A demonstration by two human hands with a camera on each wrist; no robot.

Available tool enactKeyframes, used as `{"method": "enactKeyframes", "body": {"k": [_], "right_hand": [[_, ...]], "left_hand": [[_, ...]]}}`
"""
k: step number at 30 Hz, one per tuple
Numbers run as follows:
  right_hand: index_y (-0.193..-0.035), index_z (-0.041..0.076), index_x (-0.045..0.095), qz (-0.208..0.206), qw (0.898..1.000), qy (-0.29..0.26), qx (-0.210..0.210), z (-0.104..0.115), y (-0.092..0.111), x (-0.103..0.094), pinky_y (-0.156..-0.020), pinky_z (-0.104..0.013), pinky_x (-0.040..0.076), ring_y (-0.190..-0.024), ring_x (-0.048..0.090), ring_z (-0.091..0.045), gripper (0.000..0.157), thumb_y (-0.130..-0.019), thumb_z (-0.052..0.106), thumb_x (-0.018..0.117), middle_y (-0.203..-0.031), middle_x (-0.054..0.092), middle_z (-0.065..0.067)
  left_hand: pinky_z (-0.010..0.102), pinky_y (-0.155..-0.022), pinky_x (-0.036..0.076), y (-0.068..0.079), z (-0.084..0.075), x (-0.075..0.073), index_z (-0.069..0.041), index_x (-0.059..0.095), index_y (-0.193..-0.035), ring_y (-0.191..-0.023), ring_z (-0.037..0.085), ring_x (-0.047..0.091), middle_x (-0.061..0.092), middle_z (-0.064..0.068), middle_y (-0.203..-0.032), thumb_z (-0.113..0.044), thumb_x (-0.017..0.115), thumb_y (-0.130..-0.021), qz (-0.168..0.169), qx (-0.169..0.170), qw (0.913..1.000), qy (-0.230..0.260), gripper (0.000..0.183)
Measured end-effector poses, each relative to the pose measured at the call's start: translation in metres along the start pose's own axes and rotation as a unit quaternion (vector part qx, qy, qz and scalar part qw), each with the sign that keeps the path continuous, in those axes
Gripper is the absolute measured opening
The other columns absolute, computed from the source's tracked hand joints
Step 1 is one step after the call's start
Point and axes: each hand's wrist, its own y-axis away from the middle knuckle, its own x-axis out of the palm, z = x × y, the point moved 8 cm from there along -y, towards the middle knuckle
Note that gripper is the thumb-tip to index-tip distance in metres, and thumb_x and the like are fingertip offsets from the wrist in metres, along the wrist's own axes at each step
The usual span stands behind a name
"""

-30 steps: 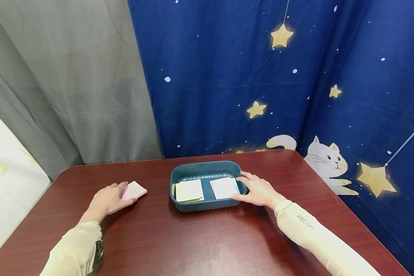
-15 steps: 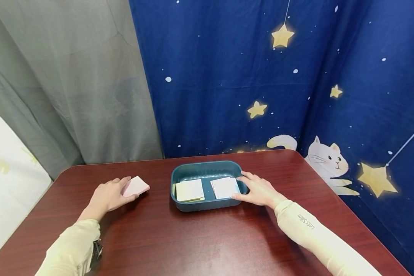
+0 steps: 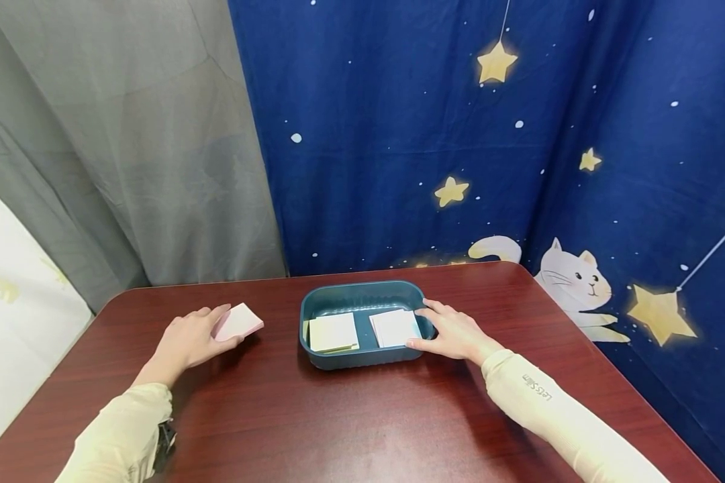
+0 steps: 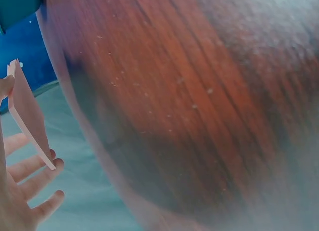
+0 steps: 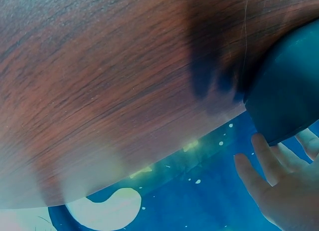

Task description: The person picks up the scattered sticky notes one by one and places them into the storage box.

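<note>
A pale pink pad of sticky notes (image 3: 239, 321) is held by my left hand (image 3: 187, 341) on the left side of the table. The left wrist view shows the pad (image 4: 31, 114) tilted, gripped between thumb and fingers. To the right stands a dark teal tray (image 3: 362, 359). Inside it, a pale yellow note pad (image 3: 333, 333) lies at the left and a whitish pad (image 3: 397, 327) at the right. My right hand (image 3: 456, 333) grips the tray's right end, thumb at the near corner and fingers at the far side. Its fingertips are partly hidden behind the tray (image 5: 286, 96) in the right wrist view.
The reddish-brown wooden table (image 3: 362, 422) has rounded far corners. A grey curtain (image 3: 157, 168) and a blue star-printed curtain (image 3: 387, 154) hang right behind its far edge. A white cloth (image 3: 18, 335) is at the left.
My left hand has moved slightly away from me with the pink pad, which has also shifted a little to the right. My right hand and the tray have stayed put.
</note>
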Motion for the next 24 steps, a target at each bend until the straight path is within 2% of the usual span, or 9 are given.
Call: {"method": "enactKeyframes", "body": {"k": [12, 24], "right_hand": [[-0.124, 0.015, 0.051, -0.002, 1.000, -0.004, 0.000, 0.000, 0.001, 0.000, -0.086, -0.050, 0.035, -0.115, 0.041, -0.028, 0.079, -0.069, 0.072, 0.049, -0.133, 0.038, -0.009], [-0.124, 0.014, 0.052, -0.004, 1.000, -0.002, -0.002, 0.000, 0.000, 0.001, -0.085, -0.051, 0.035, -0.114, 0.041, -0.029, 0.080, -0.069, 0.072, 0.049, -0.133, 0.038, -0.009]], "left_hand": [[0.045, -0.058, 0.039, -0.004, -0.014, -0.012, -0.009, 0.052, -0.118, -0.069, 0.026, 0.053, 0.053, 0.007, -0.079, -0.049, 0.064, -0.069, -0.017, 0.020, 0.9997, -0.001, 0.064], [0.044, -0.058, 0.040, -0.013, -0.030, -0.024, -0.010, 0.053, -0.118, -0.070, 0.025, 0.053, 0.057, 0.009, -0.083, -0.048, 0.064, -0.068, -0.056, 0.048, 0.9972, 0.007, 0.064]]}}
